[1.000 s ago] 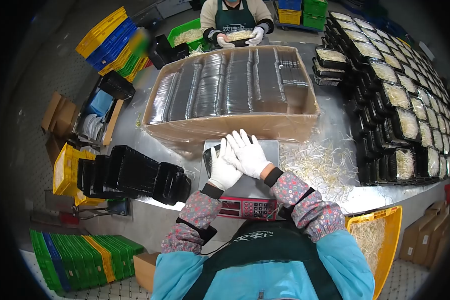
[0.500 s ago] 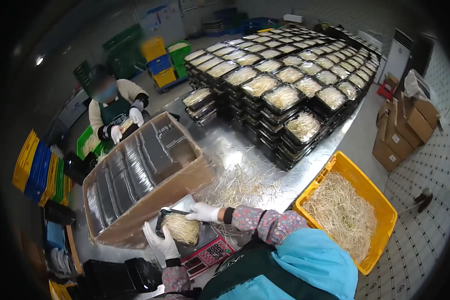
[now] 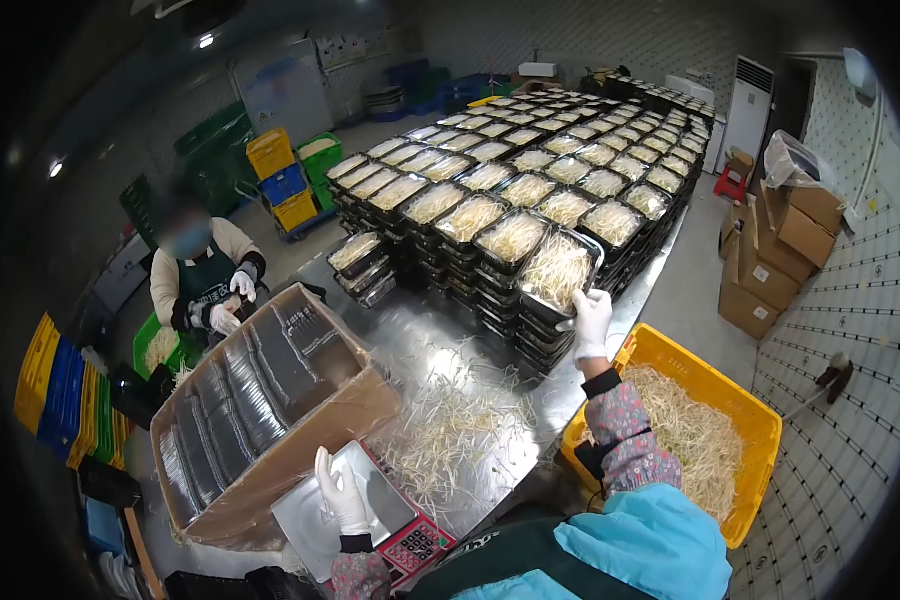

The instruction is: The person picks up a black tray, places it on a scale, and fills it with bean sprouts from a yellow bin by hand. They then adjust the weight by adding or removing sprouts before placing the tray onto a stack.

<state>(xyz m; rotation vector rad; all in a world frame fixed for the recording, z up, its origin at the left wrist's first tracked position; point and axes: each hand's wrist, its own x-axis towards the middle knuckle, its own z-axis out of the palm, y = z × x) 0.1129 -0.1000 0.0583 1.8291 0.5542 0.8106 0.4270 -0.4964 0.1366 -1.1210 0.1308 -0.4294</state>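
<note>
At the near corner of the stacked trays, my right hand [image 3: 591,322], in a white glove, grips the edge of a black tray of sprouts [image 3: 557,270], which sits tilted on top of the stack. My left hand [image 3: 342,497], also gloved, is over the metal plate of a red scale [image 3: 413,545], fingers spread and holding nothing. No tray lies on the scale plate. Loose sprouts [image 3: 460,425] are scattered on the metal table [image 3: 545,405] between the scale and the stacks.
A cardboard box [image 3: 300,440] of black trays stands left of the scale. A yellow crate [image 3: 755,440] of sprouts is at my right. Across the table a co-worker [image 3: 205,270] handles something dark beside a green crate [image 3: 142,345]. Cartons [image 3: 770,260] stand at the right.
The filled tray has gone from the scale to the near corner of the stack with my right hand. My left hand has let go of it and stays by the scale. The view has shifted.
</note>
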